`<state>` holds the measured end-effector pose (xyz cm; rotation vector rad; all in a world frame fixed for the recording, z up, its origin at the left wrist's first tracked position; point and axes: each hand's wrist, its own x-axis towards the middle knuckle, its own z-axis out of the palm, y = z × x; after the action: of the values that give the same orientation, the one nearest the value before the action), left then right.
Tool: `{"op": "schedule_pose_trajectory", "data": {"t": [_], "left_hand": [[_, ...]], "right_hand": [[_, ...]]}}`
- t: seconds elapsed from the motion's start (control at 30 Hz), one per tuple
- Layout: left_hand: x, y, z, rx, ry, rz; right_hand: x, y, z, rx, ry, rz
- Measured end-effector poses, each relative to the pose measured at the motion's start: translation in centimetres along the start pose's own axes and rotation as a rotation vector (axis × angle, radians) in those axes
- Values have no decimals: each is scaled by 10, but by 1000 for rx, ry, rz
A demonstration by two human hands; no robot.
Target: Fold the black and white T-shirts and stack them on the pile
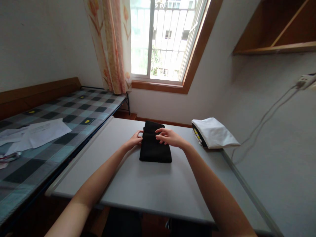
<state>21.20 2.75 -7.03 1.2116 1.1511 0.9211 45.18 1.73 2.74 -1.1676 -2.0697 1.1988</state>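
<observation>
A folded black garment point(155, 149) lies in the middle of a grey table point(148, 187). My left hand point(134, 141) rests at its left edge, fingers curled and pinching the cloth near the upper fold. My right hand point(169, 136) lies over the top of the garment, fingers bent and pressing or gripping the fabric. Both forearms reach in from the bottom of the view.
A stack of folded clothes with a white piece on top point(213, 132) sits at the table's right rear by the wall. A bed with a checked cover point(49, 131) and white papers point(37, 133) stands on the left. Behind are a window, a curtain, and cables on the right wall.
</observation>
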Motion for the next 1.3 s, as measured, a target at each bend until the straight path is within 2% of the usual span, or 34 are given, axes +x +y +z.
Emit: {"op": "schedule_pose_trajectory", "data": {"t": [0.1, 0.2, 0.27, 0.4, 0.53, 0.6, 0.73, 0.8, 0.87, 0.9, 0.97, 1.07, 1.1, 1.17, 1.23, 1.3], "left_hand": [[3, 0, 1, 19, 8, -36], [7, 1, 3, 26, 71, -55], [6, 2, 6, 32, 94, -58], [-2, 2, 15, 41, 75, 4], [-3, 15, 18, 114, 147, 69], [2, 33, 16, 258, 229, 168], [9, 88, 16, 726, 382, 518], [9, 112, 23, 912, 410, 667], [8, 121, 33, 1073, 386, 778], [7, 118, 39, 1149, 352, 826], [5, 97, 52, 1280, 240, 911], [2, 42, 66, 1395, -16, 977], [0, 24, 69, 1404, -74, 977], [-5, -3, 71, 1392, -64, 970], [-9, -16, 68, 1358, -42, 981], [-12, -17, 62, 1325, -45, 991]], "right_hand": [[-7, 32, 24, -126, 190, -47], [-13, 68, 35, -199, 442, -91], [-16, 86, 40, -220, 564, -117], [-23, 104, 49, -146, 660, -110], [-31, 113, 43, -106, 720, -81], [-34, 116, 35, -105, 774, -54], [-36, 121, 22, -97, 836, -14], [-37, 122, 19, -98, 865, -3], [-39, 120, 18, -124, 929, -8], [-40, 118, 18, -156, 980, -16], [-42, 115, 19, -254, 1093, -35], [-44, 112, 21, -396, 1147, -58], [-44, 112, 23, -427, 1117, -64], [-43, 115, 26, -480, 1010, -67], [-42, 118, 29, -518, 881, -59], [-41, 121, 30, -518, 792, -42]]}}
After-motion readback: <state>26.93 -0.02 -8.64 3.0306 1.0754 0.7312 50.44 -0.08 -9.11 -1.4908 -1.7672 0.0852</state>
